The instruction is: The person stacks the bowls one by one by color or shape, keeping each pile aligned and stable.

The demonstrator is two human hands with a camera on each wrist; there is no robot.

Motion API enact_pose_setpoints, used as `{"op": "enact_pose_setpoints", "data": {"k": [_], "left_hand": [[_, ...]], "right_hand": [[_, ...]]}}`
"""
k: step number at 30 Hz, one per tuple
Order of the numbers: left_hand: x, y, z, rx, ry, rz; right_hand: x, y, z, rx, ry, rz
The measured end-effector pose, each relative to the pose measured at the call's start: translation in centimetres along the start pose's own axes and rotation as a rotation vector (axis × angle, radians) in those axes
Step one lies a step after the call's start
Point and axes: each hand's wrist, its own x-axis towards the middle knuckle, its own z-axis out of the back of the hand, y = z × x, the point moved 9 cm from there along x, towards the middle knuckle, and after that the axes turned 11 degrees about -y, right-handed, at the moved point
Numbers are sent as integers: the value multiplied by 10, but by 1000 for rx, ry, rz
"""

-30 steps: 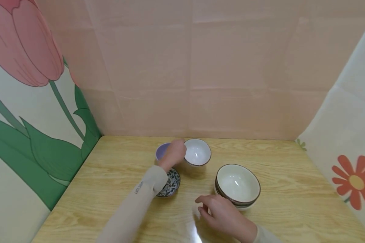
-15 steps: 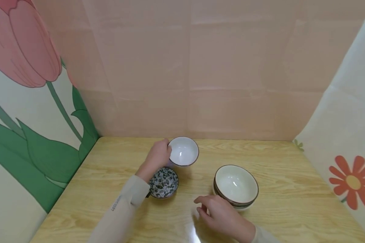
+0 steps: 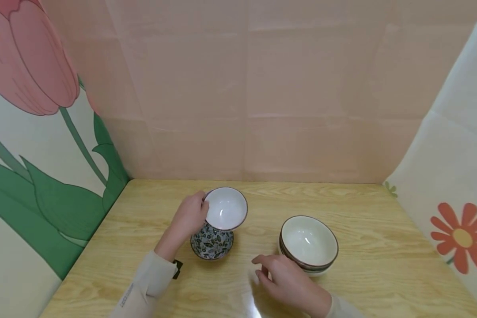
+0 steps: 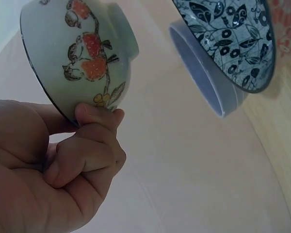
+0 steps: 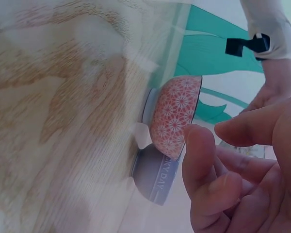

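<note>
In the head view, grips a white bowl (image 3: 227, 209) by its rim in the left hand (image 3: 188, 216), overlapping a patterned bowl (image 3: 212, 245); holds nothing in the right hand (image 3: 288, 279), loosely bent beside a stack of at least 2 bowls (image 3: 310, 242) on the tabletop (image 3: 367, 260). Appears partway through stacking. In the left wrist view, shows the white bowl not yet set down. In the right wrist view, shows the patterned bowl beside a purple bowl (image 5: 153, 175), apparently left to stack.

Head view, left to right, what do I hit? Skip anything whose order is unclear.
Pink tulip print → left grip → dark-rimmed white bowl → bowl stack → red-petalled flower print.
</note>
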Motion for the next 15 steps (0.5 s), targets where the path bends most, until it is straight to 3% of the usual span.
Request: {"op": "enact_pose_setpoints", "data": {"k": [4,11,15], "left_hand": [[-9,5,5,8,8,14],[-24,15,11,15,-12,-32],[-31,24,10,24,-9,-23]], "right_hand": [[0,-1,-3,22,22,-18],[1,1,1,9,-13,18],[1,0,-2,32,6,5]]}}
